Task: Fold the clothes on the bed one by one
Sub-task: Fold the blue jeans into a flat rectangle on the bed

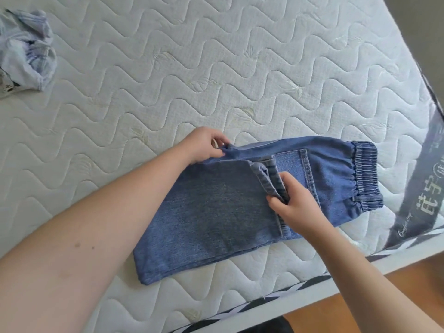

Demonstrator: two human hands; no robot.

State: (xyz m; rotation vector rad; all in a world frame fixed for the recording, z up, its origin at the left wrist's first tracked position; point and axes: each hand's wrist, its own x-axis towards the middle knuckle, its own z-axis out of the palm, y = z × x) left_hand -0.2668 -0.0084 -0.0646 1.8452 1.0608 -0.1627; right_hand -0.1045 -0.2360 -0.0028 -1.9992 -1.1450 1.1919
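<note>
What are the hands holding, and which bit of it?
Both hands hold the blue jeans. The left hand pinches the far edge of the folded-over leg; the right hand pinches the leg's hem end, lying over the seat.

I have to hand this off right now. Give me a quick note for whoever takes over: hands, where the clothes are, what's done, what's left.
Left hand: pinches the far edge of the blue denim jeans with elastic waistband.
Right hand: grips the hem ends of the folded-over legs.
The jeans lie near the front edge of the white quilted mattress, legs doubled back toward the waistband; fold unfinished.
A crumpled pale blue and white garment sits unfolded at the far left.
Left: finish the jeans, then fold that garment.
</note>
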